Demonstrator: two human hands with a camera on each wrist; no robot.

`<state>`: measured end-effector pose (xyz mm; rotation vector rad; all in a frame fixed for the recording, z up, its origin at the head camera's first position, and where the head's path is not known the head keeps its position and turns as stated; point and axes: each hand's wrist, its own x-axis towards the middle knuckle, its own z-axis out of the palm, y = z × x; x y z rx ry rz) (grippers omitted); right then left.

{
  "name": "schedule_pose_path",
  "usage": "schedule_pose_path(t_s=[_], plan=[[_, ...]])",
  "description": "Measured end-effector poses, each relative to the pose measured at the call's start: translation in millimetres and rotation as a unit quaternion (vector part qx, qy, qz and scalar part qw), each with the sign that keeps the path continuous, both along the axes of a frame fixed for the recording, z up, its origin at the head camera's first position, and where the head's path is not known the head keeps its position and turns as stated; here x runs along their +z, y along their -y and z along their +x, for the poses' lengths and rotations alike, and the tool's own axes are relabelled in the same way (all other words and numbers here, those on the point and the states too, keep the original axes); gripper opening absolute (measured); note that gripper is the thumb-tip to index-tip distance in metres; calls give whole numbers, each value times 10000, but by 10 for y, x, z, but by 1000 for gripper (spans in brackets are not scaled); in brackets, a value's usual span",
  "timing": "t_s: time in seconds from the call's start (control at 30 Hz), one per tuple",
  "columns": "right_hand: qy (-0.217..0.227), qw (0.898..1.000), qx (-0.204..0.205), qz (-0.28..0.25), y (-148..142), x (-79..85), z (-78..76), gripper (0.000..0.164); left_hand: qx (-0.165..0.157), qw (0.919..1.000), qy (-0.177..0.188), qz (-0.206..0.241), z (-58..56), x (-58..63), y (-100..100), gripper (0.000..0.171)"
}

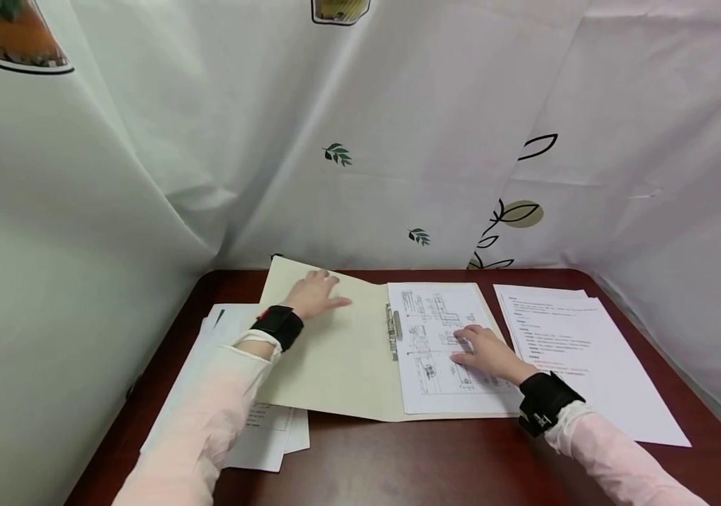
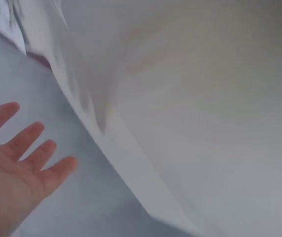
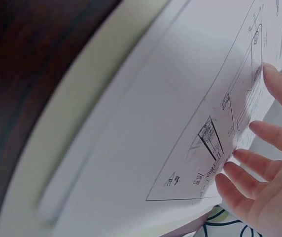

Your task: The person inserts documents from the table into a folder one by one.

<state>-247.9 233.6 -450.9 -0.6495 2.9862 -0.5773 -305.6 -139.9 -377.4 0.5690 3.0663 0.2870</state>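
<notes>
A cream file folder [image 1: 348, 372] lies spread on the table, its left cover tilted up a little over a stack of papers. Over the upper part of that cover is my left hand [image 1: 314, 294], fingers spread; the left wrist view shows the hand [image 2: 17, 182] beside the cover's edge [image 2: 131, 177], gripping nothing. Contact with the cover cannot be told. My right hand [image 1: 490, 351] rests on printed technical drawings [image 1: 426, 379] in the folder's right half. Its fingers [image 3: 244, 163] are extended across the top sheet [image 3: 131, 133]. A metal clip [image 1: 393, 332] sits along the fold.
Loose papers [image 1: 262, 450] lie partly beneath the folder's left cover. More printed sheets [image 1: 613, 393] are stacked to the right of the folder. The dark red-brown table [image 1: 386, 464] has a white patterned curtain [image 1: 386, 197] behind it and at both sides.
</notes>
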Motion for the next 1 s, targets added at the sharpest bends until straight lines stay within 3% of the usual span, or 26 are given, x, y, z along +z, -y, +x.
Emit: schedule_pose_path(t_s=[0.23, 0.4, 0.53, 0.67, 0.87, 1.0], plan=[[-38, 10000, -76, 41, 9, -11, 18, 55, 653, 9955, -669, 128, 21, 227, 611, 47], [-8, 10000, -79, 46, 10, -26, 12, 56, 1263, 9897, -564, 380, 137, 221, 1064, 36], [-70, 9999, -82, 84, -9, -42, -5, 55, 1632, 9855, -244, 397, 279, 82, 1372, 38], [-115, 9998, -91, 115, -16, -47, -21, 56, 2044, 9780, 144, 391, 441, -174, 1604, 47], [-155, 9998, -40, 89, -15, -54, -33, 57, 2830, 9516, 1099, 474, 722, -462, 1729, 94], [-157, 9998, -49, 84, -11, -62, -35, 56, 3076, 9391, 1464, 457, 767, -581, 1784, 115]])
